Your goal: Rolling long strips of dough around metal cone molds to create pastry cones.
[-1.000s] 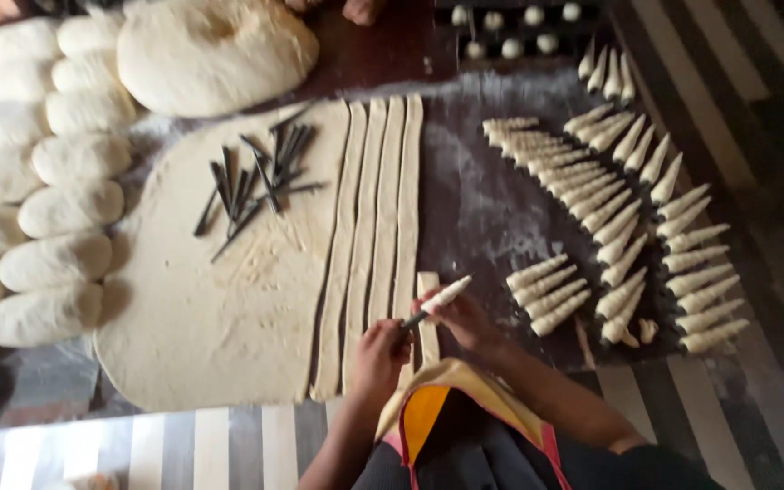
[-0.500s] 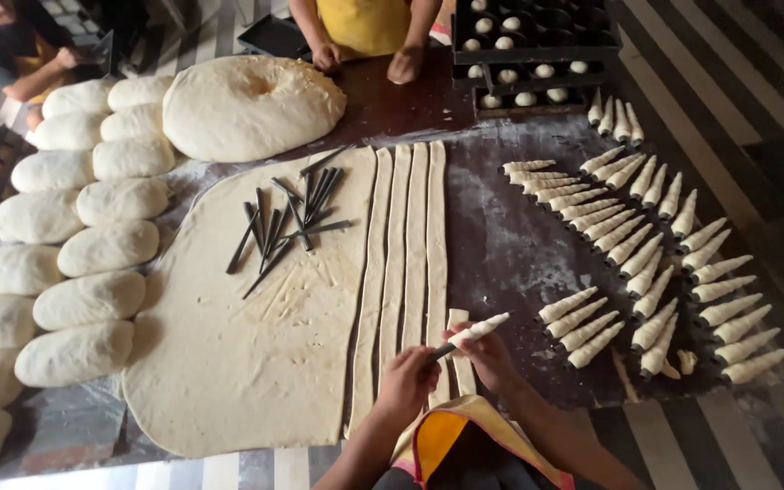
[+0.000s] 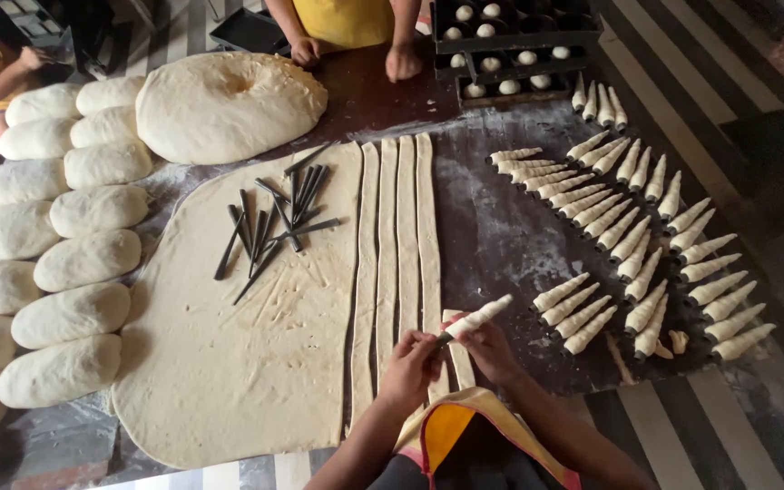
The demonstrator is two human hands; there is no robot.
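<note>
Both my hands meet near the table's front edge over a short dough strip (image 3: 458,361). My left hand (image 3: 407,366) and my right hand (image 3: 488,347) together hold a thin cone mould wrapped in dough (image 3: 475,318), its tip pointing up and to the right. Just left of my hands lie three long cut dough strips (image 3: 396,245), beside a wide rolled sheet of dough (image 3: 229,363). A pile of bare black cone moulds (image 3: 274,218) rests on that sheet. Several finished dough-wrapped cones (image 3: 628,236) lie in rows to the right.
Oval dough loaves (image 3: 65,245) line the left side, and a large round dough mound (image 3: 229,104) sits at the back. Dark trays with small dough balls (image 3: 510,45) stand far right. Another person's hands (image 3: 356,56) rest on the far edge; a third person sits top left.
The view has tilted so everything sits lower and the far person shows. My hands stay together on the dough-wrapped cone, which keeps roughly the same tilt.
</note>
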